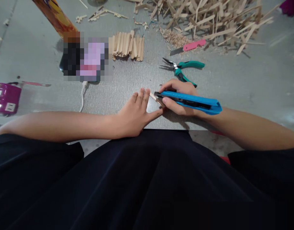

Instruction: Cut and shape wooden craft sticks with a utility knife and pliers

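Observation:
Near the table's front edge, my right hand [180, 99] is closed around a blue box cutter [194, 101], its black tip pointing left over a wooden craft stick [156, 99]. My left hand [137, 116] lies flat on the table with fingers stretched out. Its fingertips touch the stick, pressing it down from the left and at the lower end by the thumb. Part of the stick is hidden by my fingers and the cutter. Just beyond my right hand lie pliers [177, 66] with green handles, jaws apart.
A big heap of craft sticks [209, 19] fills the back right, with wood shavings [173, 37] and a pink-handled saw [191, 46] before it. Stacked sticks [127, 46] lie behind my hands. At left are a blurred phone with a white cable [83, 95] and a purple power socket [8, 97].

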{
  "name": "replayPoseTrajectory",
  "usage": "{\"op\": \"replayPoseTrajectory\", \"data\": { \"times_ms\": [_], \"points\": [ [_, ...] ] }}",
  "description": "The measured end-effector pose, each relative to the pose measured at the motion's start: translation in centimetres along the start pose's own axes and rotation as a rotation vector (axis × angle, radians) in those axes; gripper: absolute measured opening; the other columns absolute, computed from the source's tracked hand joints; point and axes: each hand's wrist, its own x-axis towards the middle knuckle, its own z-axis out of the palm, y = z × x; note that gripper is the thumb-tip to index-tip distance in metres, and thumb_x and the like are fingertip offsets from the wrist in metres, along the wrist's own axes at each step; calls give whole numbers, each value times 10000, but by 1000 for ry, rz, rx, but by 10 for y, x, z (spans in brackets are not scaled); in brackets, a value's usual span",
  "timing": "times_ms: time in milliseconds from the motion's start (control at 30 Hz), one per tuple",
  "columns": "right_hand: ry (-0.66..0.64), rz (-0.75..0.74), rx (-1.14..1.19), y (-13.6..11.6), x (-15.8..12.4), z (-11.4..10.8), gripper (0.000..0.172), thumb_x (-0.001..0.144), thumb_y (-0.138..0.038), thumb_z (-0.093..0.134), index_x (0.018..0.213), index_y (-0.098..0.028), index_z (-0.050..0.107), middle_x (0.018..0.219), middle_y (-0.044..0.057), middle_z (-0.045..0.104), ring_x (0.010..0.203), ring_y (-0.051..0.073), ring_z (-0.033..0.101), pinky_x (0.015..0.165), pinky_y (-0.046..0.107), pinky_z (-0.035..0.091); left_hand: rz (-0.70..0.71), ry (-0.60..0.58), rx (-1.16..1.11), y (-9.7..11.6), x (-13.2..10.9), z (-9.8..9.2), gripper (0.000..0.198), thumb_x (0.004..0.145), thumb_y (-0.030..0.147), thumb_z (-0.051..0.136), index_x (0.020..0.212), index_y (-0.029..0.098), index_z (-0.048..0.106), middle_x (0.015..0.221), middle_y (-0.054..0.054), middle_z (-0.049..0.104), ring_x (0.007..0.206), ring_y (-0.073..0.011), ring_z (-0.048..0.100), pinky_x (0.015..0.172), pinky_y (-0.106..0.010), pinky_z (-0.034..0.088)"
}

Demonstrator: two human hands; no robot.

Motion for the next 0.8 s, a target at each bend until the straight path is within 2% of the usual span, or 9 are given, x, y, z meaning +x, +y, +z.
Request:
{"op": "replayPoseTrajectory", "data": {
  "times_ms": [233,400,500,667,800],
  "points": [
    [-38,43,-40,-3,1,-2,354,1071,-652,791,1275,-365,819,1129,59,914,955,338,866,920,514,726,0,-23,-4,1,0,-1,1110,1037,170,890,2011,249,362,2089,-379,58,1922,-728,113,1496,-911,298],
    [-29,-14,-21,0,0,-2,323,1081,-592,808,1284,-341,798,1139,60,908,914,319,863,914,496,704,9,20,-17,-2,1,6,1186,1007,224,944,2021,275,330,2096,-354,0,1926,-724,97,1493,-924,290],
    [-25,-16,-25,1,0,-2,324,1083,-588,813,1286,-335,807,1119,61,903,916,320,858,924,496,699,16,50,-21,-3,1,7,1168,1004,220,934,2015,266,350,2098,-348,10,1923,-722,120,1492,-917,305],
    [-47,-22,-27,-3,0,-2,293,1105,-590,783,1272,-350,795,1077,51,892,899,316,846,887,490,684,5,10,1,-1,2,2,1103,1010,177,894,1994,230,398,2091,-373,71,1917,-728,133,1490,-900,328],
    [-89,-16,-55,-6,0,-4,282,1096,-573,779,1283,-363,749,1053,22,883,869,301,834,870,480,671,12,39,-6,-1,2,4,1120,1007,186,886,2005,246,380,2104,-342,63,1925,-719,131,1494,-903,321]
  ]
}}
